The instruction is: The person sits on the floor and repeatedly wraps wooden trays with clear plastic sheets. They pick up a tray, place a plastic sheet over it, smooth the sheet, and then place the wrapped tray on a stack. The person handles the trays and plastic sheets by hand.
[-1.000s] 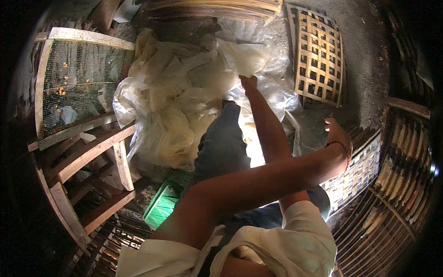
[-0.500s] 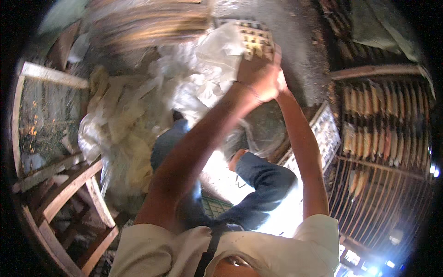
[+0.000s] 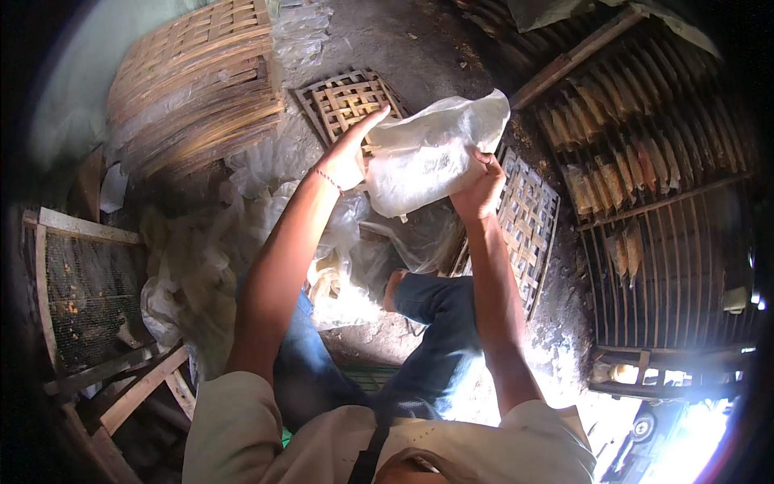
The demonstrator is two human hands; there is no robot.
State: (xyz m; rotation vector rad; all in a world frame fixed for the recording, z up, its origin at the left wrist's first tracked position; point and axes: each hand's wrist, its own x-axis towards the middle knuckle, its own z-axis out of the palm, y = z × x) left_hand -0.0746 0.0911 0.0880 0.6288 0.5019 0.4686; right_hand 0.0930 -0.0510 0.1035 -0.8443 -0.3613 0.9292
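A crinkled clear plastic bag point(image 3: 423, 149) is held up in front of me. My left hand point(image 3: 351, 157) holds its left side, the upper finger stretched along the edge and the others partly hidden. My right hand point(image 3: 484, 181) grips its right side with curled fingers. Below and to the left, a loose heap of cloudy plastic film point(image 3: 193, 266) lies on the floor around my bent legs.
Stacked bamboo panels point(image 3: 201, 48) stand upper left; woven panels point(image 3: 330, 97) point(image 3: 532, 234) lie beyond and right of my hands. A mesh frame point(image 3: 89, 222) and wooden slats point(image 3: 141, 391) are at left. Slatted racks with rows of long pale pieces point(image 3: 621, 161) line the right side.
The plastic has been lifted from the heap and now spans both hands. My arms moved from crossed to side by side, and the view has turned rightward.
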